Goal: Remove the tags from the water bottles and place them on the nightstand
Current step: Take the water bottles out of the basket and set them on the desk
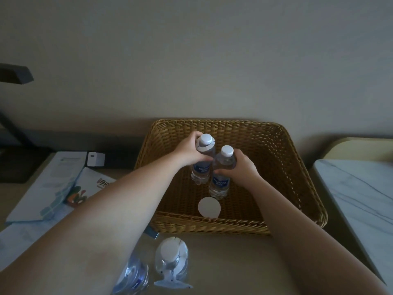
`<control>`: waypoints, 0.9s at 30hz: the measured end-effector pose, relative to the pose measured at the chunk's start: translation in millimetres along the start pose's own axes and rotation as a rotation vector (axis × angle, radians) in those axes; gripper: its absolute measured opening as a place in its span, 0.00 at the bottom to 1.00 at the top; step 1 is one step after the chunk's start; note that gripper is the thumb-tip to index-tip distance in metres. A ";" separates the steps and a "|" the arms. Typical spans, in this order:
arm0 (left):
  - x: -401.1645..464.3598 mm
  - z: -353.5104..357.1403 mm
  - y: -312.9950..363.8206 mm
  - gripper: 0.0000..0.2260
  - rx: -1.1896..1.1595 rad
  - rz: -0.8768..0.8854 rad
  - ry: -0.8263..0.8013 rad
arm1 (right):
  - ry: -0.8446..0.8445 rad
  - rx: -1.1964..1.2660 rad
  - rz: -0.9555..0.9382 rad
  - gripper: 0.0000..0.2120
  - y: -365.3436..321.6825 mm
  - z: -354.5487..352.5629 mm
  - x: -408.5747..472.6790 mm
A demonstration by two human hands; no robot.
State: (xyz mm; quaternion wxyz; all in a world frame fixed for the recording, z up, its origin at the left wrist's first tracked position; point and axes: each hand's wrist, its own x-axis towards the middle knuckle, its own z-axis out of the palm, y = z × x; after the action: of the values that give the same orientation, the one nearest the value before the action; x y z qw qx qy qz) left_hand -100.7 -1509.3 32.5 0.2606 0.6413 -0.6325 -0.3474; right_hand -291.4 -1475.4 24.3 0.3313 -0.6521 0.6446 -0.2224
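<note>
The left hand (189,149) is closed round the shoulder of the far bottle (202,162), fingers curled just under its cap, where a white tag (205,146) still collars the neck. The right hand (238,167) is wrapped round the upper body of the near bottle (222,173), whose neck looks bare. Both bottles stand upright, long axes vertical, touching side by side inside the basket (297,167). A white disc (209,207), probably a loose tag, lies on the basket floor just in front of them.

The tag sits directly above the left fingers, so it likely comes off upward over the cap. The space above is open; the basket walls are well apart from both hands.

Two more bottles (171,260) stand on the table (234,262) near the front edge, one tagged. The marble top (361,188) at right, possibly the nightstand, is nearer the right hand.
</note>
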 end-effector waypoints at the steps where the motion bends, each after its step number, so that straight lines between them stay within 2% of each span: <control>1: 2.6 1.4 -1.7 0.36 -0.010 -0.003 0.000 | -0.013 0.014 -0.003 0.40 3.0 1.9 2.0; 4: 6.3 3.1 -5.6 0.30 -0.015 0.003 0.026 | -0.005 0.051 -0.026 0.35 9.4 5.8 4.4; 13: -15.6 -4.9 5.2 0.27 -0.078 0.043 0.152 | 0.145 0.168 -0.065 0.28 0.0 7.9 -14.7; 27: -118.9 -66.3 107.7 0.27 -0.201 0.296 0.328 | 0.439 0.354 -0.252 0.29 -60.5 -65.4 -123.8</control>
State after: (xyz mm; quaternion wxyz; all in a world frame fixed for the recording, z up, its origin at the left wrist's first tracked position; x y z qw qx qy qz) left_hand -112.3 -1405.1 170.9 0.4705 0.5604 -0.6311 -0.2576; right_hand -305.1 -1365.6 129.3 0.2624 -0.5952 0.5663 -0.5062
